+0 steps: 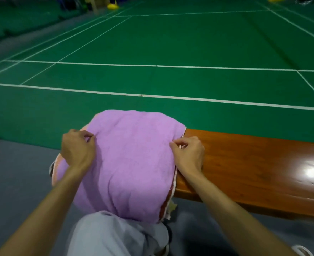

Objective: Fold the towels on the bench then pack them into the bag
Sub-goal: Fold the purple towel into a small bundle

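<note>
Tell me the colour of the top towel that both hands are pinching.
The top towel is plain lilac purple, clearest in the head view.

indoor sports hall (green lined court (171,43))

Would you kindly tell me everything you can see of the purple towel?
The purple towel is lilac terry cloth, plain and faintly creased. It lies spread over a pile of other towels on the wooden bench, its near part drooping off the edge toward the person's grey-clad knee. The left hand pinches its left edge and the right hand pinches its right edge. Its far edge curves down over the pile.
</note>
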`<state>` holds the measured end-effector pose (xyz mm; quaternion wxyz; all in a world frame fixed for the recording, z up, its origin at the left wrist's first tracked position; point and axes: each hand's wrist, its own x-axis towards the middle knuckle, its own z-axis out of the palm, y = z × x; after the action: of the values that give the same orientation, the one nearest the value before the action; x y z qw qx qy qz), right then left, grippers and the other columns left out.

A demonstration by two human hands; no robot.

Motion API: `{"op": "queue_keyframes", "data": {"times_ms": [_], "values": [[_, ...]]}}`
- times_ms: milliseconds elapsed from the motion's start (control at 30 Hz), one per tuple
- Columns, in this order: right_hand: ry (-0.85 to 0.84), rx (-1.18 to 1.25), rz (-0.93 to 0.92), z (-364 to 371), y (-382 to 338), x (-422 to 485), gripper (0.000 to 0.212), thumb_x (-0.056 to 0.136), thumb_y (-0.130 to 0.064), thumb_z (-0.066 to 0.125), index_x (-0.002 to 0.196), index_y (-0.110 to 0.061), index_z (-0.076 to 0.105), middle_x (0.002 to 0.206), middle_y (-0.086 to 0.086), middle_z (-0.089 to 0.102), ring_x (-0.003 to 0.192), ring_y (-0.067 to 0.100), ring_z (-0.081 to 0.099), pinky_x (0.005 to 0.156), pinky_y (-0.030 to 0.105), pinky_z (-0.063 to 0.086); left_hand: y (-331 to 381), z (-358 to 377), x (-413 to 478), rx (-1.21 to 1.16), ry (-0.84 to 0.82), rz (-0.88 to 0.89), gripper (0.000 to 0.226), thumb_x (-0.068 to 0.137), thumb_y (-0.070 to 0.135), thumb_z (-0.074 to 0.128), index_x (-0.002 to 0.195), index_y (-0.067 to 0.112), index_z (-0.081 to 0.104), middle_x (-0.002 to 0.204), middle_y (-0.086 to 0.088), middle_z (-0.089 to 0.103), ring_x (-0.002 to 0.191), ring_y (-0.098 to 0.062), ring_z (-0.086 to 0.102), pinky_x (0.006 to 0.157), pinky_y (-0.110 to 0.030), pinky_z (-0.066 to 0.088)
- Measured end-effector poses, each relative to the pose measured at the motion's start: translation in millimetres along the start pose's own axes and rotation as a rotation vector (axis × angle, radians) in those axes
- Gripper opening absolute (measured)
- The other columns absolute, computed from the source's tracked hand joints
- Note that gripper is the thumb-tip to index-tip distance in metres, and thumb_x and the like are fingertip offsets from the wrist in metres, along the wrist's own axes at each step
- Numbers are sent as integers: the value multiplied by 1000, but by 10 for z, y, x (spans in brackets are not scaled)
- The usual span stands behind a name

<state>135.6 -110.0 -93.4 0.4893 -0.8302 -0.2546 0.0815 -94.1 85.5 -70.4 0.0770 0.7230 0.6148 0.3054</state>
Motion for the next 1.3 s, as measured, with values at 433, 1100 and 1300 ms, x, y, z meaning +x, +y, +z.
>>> {"op": "queue_keyframes", "data": {"times_ms": [433, 1100, 1300], "values": [[262, 227, 156, -1196, 731, 443, 13, 99, -8, 57, 87, -12, 54, 80, -1, 58, 77, 22, 55, 74, 37, 43, 1035, 390, -810, -480, -291, 344, 6, 95, 23, 61, 90, 25, 58, 101, -5, 58, 91, -23, 63, 81, -37, 53], [206, -574, -9, -3004, 1997, 843, 50, 85, -54, 68, 117, -16, 60, 124, 10, 60, 107, 34, 59, 82, 37, 45, 2423, 1200, -2154, -69, -451, 740, 57, 98, 54, 47, 135, 13, 55, 151, -13, 50, 141, -35, 42, 114, -50, 38], [-375, -771, -338, -2386, 1810, 407, 79, 93, -79, 5, 163, -42, 7, 171, -5, -16, 157, 23, -19, 126, 57, -3, 2432, 1267, -2407, 51, -699, 920, 80, 96, 73, 6, 165, 31, -1, 170, 3, -17, 156, -20, -23, 128, -46, -7]]}}
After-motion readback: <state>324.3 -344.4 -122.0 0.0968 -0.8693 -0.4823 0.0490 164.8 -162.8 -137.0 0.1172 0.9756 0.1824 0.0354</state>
